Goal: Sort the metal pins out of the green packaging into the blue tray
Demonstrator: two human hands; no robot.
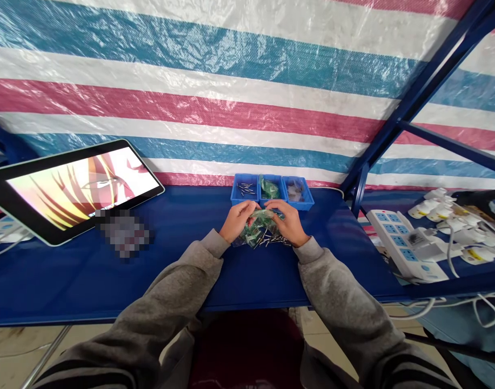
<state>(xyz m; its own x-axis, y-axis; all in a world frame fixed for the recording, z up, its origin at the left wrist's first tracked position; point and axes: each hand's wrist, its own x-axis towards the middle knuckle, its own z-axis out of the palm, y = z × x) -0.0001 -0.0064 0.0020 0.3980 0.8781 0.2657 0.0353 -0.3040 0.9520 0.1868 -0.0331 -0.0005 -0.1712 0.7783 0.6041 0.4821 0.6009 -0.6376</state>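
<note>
My left hand [237,221] and my right hand [291,222] are close together, each with its fingers closed on a clear plastic bag with green on it [262,214]. The bag is stretched between the two hands. Below it, loose screws [267,239] lie in a pile on the blue table. More green-marked bags [251,236] lie among and beside the screws. Just beyond my hands stand three blue bins in a row. Screws fill part of the left bin [245,198], green bags lie in the middle bin [269,178], and small clear packets in the right bin [300,205].
At the left a tablet [85,189] leans on the blue table [182,216], with a blurred-out item [126,233] before it. On the right lie a power strip [401,243] and white plugs with cables [466,227]. A blue metal frame [393,124] and a striped sheet [231,108] stand behind.
</note>
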